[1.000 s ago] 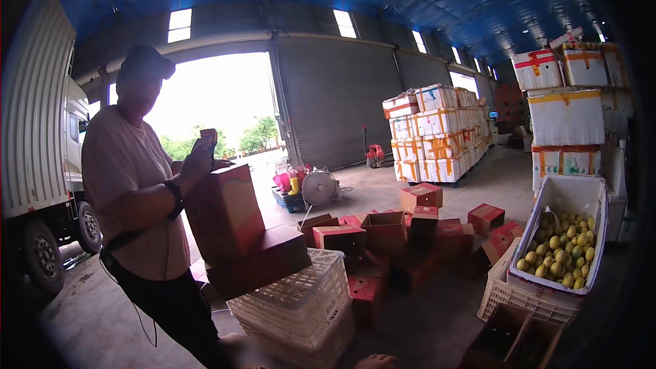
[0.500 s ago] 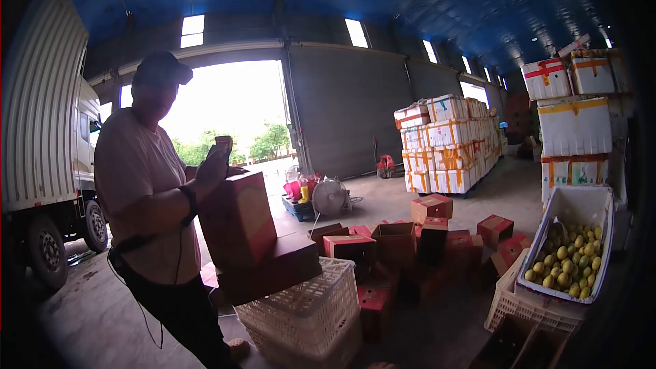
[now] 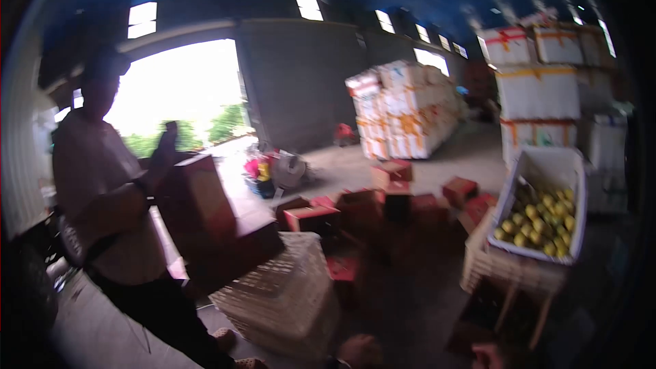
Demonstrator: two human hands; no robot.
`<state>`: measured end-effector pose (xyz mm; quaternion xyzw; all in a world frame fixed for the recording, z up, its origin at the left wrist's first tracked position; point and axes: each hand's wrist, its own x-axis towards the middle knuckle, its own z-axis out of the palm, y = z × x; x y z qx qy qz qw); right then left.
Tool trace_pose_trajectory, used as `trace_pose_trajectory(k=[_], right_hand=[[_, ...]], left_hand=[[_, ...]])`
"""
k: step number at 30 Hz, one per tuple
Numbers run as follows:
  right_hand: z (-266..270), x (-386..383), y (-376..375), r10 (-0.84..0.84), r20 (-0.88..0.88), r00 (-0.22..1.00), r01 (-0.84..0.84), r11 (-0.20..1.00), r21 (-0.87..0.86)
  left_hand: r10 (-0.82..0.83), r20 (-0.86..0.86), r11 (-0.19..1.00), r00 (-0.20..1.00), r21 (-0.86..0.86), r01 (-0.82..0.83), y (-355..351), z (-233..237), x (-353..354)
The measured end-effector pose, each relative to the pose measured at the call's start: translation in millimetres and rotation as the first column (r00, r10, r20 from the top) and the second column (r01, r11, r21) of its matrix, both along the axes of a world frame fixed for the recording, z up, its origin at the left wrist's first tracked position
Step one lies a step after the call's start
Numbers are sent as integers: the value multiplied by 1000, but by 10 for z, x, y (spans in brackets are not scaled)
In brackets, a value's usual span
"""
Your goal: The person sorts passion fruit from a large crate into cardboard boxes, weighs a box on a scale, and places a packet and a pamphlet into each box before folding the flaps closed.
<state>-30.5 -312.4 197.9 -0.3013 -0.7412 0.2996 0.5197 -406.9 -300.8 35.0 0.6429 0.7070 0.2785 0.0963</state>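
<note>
My left hand [image 3: 360,350] is at the bottom edge, smeared by motion, below the stacked white plastic crates [image 3: 287,294]. Further right, my right hand [image 3: 486,356] shows partly at the same edge, in front of an open cardboard box [image 3: 478,311]; blur hides the fingers of both hands. Behind that box, a white foam box [image 3: 580,215] of yellow-green fruit [image 3: 540,224] sits tilted on a pale crate [image 3: 482,266].
At left, a person [image 3: 102,178] in a cap holds a phone-like device [image 3: 168,135] beside a carton [image 3: 198,198] on the crates. Red cartons [image 3: 311,219] lie scattered on the floor. Taped foam boxes [image 3: 403,113] stand behind, with another stack [image 3: 536,92] at right. A truck [image 3: 24,157] stands far left.
The view has swung right and tilted slightly, so everything sits further left and the picture is blurred. Both my hands have come into view at the bottom.
</note>
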Motion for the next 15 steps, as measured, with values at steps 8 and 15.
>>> trace_pose_trajectory(k=[8, 15], right_hand=[[-49, -186, 229, 29, -143, 989, -53, 985, -163], [-644, -84, 328, 325, -27, 945, -326, 944, -45]], left_hand=[[2, -140, 992, 990, 128, 17, -220, 383, 250], [-171, -132, 930, 976, 305, 204, -135, 115, -12]])
